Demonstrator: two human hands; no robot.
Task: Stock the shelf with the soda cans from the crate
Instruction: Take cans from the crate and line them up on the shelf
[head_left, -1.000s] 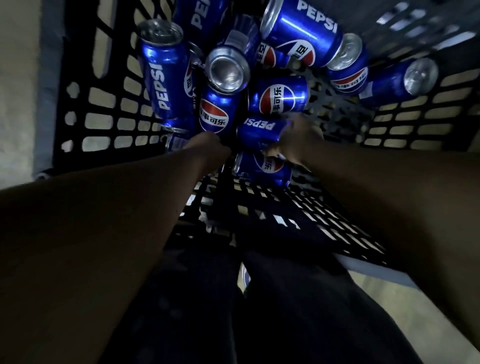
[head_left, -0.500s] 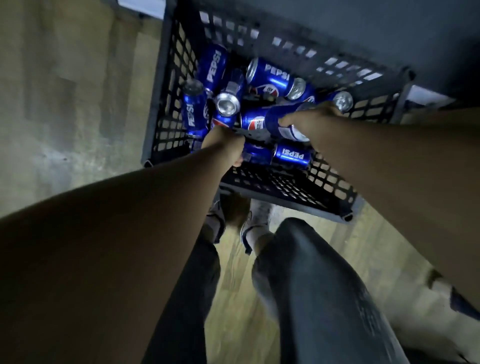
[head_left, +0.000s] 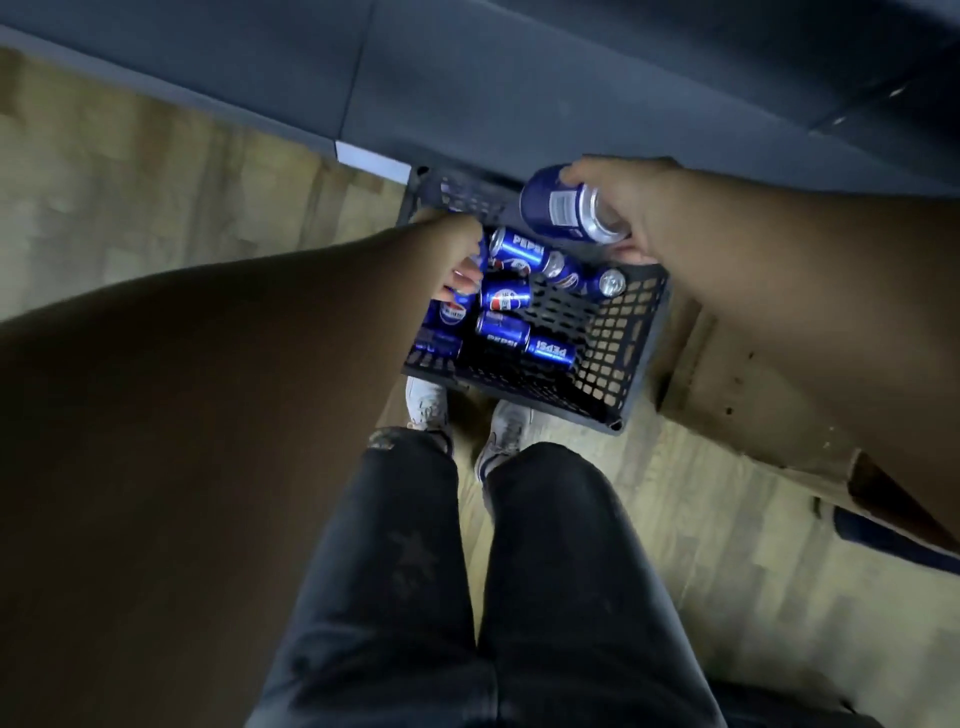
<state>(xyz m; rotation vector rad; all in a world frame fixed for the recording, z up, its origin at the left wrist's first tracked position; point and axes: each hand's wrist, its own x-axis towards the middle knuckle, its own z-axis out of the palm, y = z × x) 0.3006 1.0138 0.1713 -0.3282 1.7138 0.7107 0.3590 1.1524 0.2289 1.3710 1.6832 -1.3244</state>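
While the right hand (head_left: 631, 215) has one can (head_left: 561, 208) lifted clear above the crate (head_left: 641, 332), the job looks far from finished. That hand's fingers and thumb are wrapped round the can near its silver end, and the can is tilted almost on its side, label up, over the crate's far edge. The left hand (head_left: 457, 260) is down at the crate's left side with its fingers curled above another blue can. The arm hides the contact, so I cannot tell whether it grips that can or only touches it.

At least six more cans (head_left: 506, 296) lie jumbled on their sides in the crate's left half, some touching one another. The mesh bottom shows bare on the right. The crate sits on the wooden floor (head_left: 156, 182) just in front of the person's shoes, hard against a dark unit (head_left: 519, 78), with a cardboard box (head_left: 753, 389) beside it on the right.

No shelf board and no stocked can is in view, so how many have been placed cannot be judged. From the pile alone, I would say several more trips are left: the lifted can must reach the shelf, and each can in the crate must follow.
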